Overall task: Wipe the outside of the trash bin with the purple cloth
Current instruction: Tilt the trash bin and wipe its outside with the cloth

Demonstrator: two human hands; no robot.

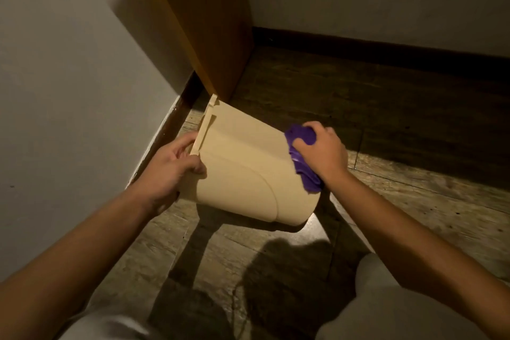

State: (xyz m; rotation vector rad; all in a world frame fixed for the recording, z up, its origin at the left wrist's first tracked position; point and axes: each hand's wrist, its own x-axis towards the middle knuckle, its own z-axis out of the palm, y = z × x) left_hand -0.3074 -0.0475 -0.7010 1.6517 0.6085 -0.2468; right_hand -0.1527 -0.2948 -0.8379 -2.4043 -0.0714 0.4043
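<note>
A cream plastic trash bin (248, 168) is tipped on its side above the wooden floor, its open rim toward the left wall and its base pointing right and toward me. My left hand (174, 165) grips the rim at the bin's left edge. My right hand (321, 152) is closed on a bunched purple cloth (302, 160), which presses against the bin's right side near the base. The bin's inside is hidden from view.
A grey wall (69, 91) with a dark skirting board runs along the left. A wooden door or panel (201, 22) stands just behind the bin. Wooden floorboards (386, 188) stretch to the right. My knees in light trousers (386, 312) show at the bottom.
</note>
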